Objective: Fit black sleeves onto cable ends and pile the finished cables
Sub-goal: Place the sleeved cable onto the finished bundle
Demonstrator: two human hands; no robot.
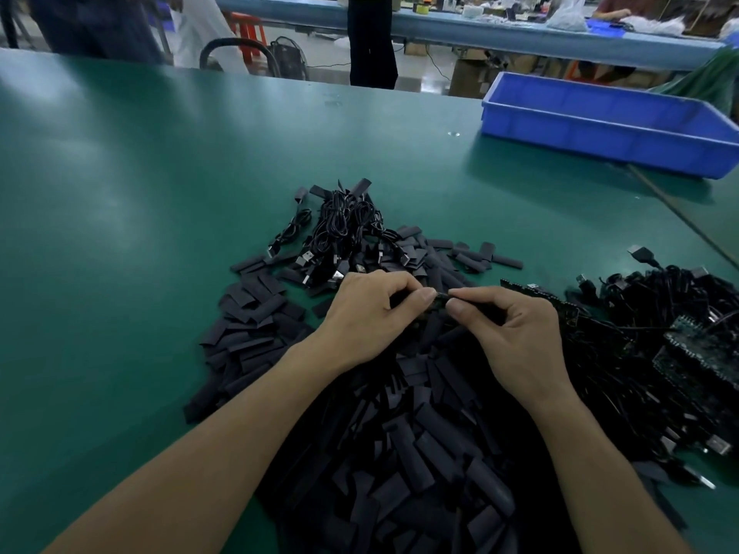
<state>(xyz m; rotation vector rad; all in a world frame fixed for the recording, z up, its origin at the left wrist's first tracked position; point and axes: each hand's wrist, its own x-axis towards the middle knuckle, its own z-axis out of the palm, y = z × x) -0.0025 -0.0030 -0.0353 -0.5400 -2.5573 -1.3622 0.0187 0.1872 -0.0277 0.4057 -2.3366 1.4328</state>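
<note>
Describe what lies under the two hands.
A heap of loose black sleeves lies on the green table under the left hand and the right hand. Their fingers pinch one small black piece above it. The hands cover part of the heap.

A green table (160,193); a blue plastic bin (608,129) at its far right; a red stool (250,30) beyond; people standing behind.

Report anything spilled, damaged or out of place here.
Nothing looks damaged. The flat black sleeves lie loose in a sprawling heap on the green table, a few straying past its far edge, while the blue plastic bin sits apart.
</note>
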